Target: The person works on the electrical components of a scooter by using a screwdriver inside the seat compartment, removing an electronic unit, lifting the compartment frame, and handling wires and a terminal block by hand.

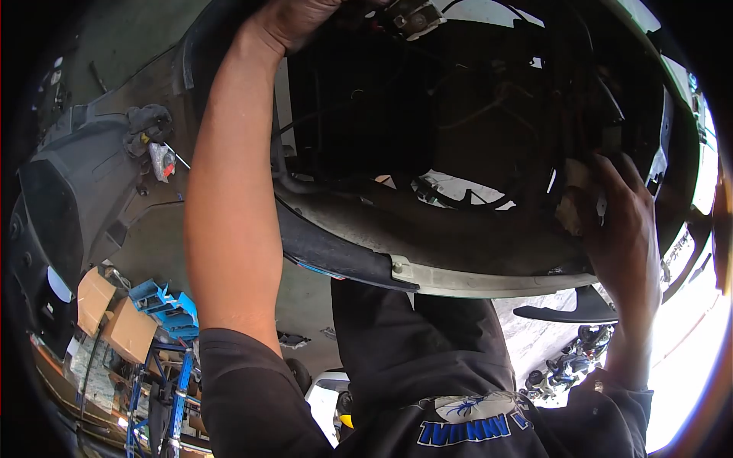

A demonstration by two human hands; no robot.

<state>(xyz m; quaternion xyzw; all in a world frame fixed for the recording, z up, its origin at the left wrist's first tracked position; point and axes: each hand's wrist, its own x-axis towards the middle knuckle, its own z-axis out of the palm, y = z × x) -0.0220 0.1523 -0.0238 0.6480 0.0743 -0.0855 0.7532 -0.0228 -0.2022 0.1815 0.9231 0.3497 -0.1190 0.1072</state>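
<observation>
In front of me is a large dark cavity, apparently part of a vehicle body, framed by a curved pale rim (pixel 473 285) with a black strip (pixel 336 248) along its left part. My left hand (pixel 294 23) reaches up to the top edge of the view, where its fingers are cut off. Just right of it is a greyish metal fitting (pixel 416 17); contact between them does not show. On the right side of the cavity, my right hand (pixel 622 214) has curled fingers around or against a pale tan piece (pixel 569 214), partly hidden in shadow.
A grey plastic vehicle panel (pixel 61 206) stands at the left. Lower left are cardboard boxes (pixel 130 328), blue bins (pixel 168 305) and a blue rack (pixel 179 397). Several motorbikes (pixel 573 362) are below right. A black curved bracket (pixel 569 307) juts out under the rim.
</observation>
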